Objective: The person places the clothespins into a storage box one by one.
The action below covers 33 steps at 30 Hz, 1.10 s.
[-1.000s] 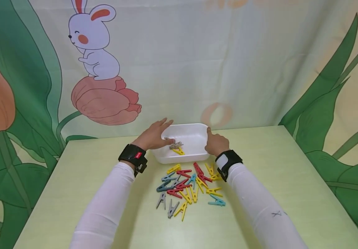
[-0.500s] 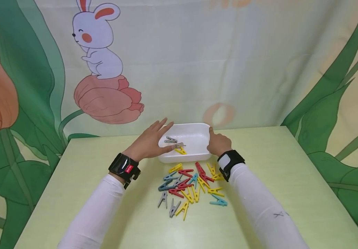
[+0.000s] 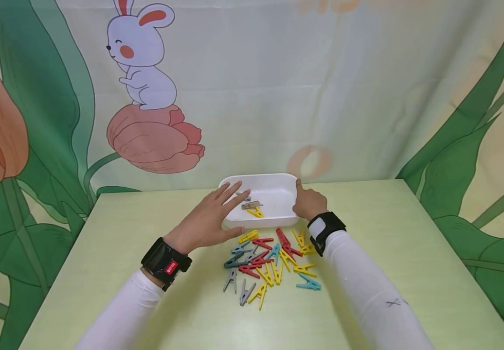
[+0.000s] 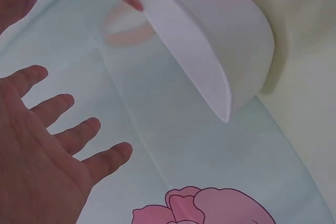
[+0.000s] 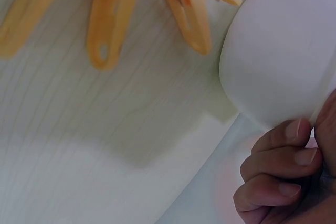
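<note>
Taking the white tub (image 3: 274,222) as the dial in the head view, the work looks barely begun: only three clips show inside, a yellow clip (image 3: 256,213) toward seven o'clock, a brownish clip (image 3: 250,205) toward eight, and a grey clip (image 3: 247,198) toward nine, partly hidden behind fingers. Far more remain outside, a loose heap of clothes pegs (image 3: 261,258), red, yellow, blue and grey, on the table (image 3: 366,218) at six o'clock. The left hand (image 3: 204,221), fingers spread and gripping nothing, hangs at eight o'clock, its thumb near the heap's yellow top edge. The right hand (image 3: 310,203) grips the tub's rim at three o'clock, fingers curled, so no hand carries a peg
</note>
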Each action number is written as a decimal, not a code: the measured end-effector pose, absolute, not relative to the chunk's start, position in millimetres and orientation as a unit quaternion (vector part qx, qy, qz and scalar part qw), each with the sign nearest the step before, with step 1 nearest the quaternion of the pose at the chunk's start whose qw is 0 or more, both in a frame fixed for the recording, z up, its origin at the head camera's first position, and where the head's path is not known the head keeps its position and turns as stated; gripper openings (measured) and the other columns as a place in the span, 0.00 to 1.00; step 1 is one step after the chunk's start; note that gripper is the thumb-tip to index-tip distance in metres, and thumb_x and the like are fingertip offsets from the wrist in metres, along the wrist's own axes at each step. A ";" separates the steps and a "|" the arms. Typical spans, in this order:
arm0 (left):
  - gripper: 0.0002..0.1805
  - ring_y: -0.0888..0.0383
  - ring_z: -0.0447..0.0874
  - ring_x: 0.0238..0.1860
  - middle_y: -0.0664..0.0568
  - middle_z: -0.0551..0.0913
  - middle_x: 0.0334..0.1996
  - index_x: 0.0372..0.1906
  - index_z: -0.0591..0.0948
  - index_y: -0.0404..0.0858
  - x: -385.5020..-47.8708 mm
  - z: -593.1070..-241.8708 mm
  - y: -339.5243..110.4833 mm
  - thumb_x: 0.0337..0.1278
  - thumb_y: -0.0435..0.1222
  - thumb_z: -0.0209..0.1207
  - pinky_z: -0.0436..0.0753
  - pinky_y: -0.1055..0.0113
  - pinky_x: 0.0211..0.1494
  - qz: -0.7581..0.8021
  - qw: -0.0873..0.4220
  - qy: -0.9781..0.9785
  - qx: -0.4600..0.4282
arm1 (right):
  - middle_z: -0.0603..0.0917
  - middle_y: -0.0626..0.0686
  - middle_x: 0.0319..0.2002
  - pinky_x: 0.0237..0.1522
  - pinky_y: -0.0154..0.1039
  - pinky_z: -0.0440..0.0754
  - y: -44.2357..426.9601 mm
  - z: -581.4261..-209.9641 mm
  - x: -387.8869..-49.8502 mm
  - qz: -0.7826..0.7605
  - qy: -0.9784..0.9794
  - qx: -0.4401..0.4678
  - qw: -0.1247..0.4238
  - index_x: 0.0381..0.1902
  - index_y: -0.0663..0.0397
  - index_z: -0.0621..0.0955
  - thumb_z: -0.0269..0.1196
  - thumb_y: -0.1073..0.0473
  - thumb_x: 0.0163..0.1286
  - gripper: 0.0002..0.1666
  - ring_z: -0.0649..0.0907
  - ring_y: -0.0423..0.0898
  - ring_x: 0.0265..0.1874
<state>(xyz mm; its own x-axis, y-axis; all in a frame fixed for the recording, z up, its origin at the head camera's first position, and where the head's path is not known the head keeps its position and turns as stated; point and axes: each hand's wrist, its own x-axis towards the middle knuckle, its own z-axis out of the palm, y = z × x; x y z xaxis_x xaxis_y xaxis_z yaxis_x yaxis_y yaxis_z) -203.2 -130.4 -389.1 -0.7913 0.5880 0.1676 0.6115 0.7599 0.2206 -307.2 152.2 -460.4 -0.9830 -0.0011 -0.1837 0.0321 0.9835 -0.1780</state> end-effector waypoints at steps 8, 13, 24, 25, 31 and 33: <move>0.46 0.47 0.48 0.79 0.51 0.53 0.79 0.78 0.55 0.54 -176.3 -396.8 -129.8 0.58 0.56 0.62 0.57 0.46 0.77 -0.128 0.054 -0.926 -0.351 | 0.79 0.55 0.22 0.22 0.39 0.66 152.9 -457.4 -305.3 -0.090 0.992 0.008 0.094 0.79 0.49 0.50 0.60 0.56 0.66 0.49 0.75 0.49 0.19; 0.45 0.48 0.49 0.79 0.53 0.53 0.79 0.77 0.57 0.53 -160.1 -406.4 -129.0 0.58 0.56 0.63 0.59 0.48 0.76 -0.121 0.033 -0.928 -0.352 | 0.79 0.55 0.24 0.24 0.39 0.66 152.1 -457.2 -305.3 -0.088 0.991 0.009 0.100 0.79 0.49 0.49 0.60 0.56 0.66 0.49 0.76 0.49 0.21; 0.42 0.49 0.52 0.78 0.56 0.55 0.78 0.75 0.63 0.55 -131.6 -433.3 -127.2 0.56 0.56 0.64 0.61 0.47 0.75 -0.114 -0.055 -0.932 -0.340 | 0.78 0.55 0.23 0.22 0.39 0.66 154.7 -459.4 -306.9 -0.099 0.991 0.006 0.094 0.79 0.50 0.50 0.60 0.56 0.66 0.49 0.75 0.49 0.20; 0.42 0.48 0.52 0.78 0.56 0.55 0.78 0.75 0.63 0.55 -129.9 -436.2 -127.8 0.56 0.55 0.65 0.61 0.47 0.75 -0.112 -0.061 -0.932 -0.339 | 0.78 0.55 0.23 0.23 0.39 0.66 154.6 -459.2 -306.6 -0.100 0.990 0.006 0.095 0.79 0.51 0.50 0.60 0.56 0.66 0.49 0.75 0.49 0.20; 0.44 0.45 0.55 0.77 0.52 0.57 0.77 0.75 0.64 0.54 -121.4 -452.4 -130.7 0.53 0.53 0.68 0.62 0.45 0.74 -0.108 -0.083 -0.932 -0.336 | 0.79 0.55 0.24 0.23 0.39 0.67 153.7 -457.5 -304.8 -0.104 0.990 0.008 0.097 0.79 0.50 0.50 0.60 0.56 0.66 0.49 0.76 0.49 0.21; 0.44 0.45 0.55 0.77 0.52 0.58 0.77 0.75 0.63 0.54 -119.6 -458.1 -131.3 0.52 0.53 0.68 0.63 0.45 0.73 -0.102 -0.083 -0.932 -0.338 | 0.79 0.55 0.24 0.24 0.39 0.67 153.6 -457.5 -304.5 -0.103 0.990 0.009 0.097 0.79 0.50 0.50 0.60 0.56 0.66 0.49 0.76 0.49 0.21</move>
<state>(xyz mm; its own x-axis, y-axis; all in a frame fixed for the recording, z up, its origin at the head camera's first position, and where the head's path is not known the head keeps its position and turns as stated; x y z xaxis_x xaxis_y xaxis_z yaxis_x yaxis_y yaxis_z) -119.6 -131.3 -458.1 -0.7578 0.6470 -0.0849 0.6132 0.7505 0.2463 -304.5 153.6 -457.5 -0.9811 -0.0028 -0.1937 0.0369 0.9788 -0.2013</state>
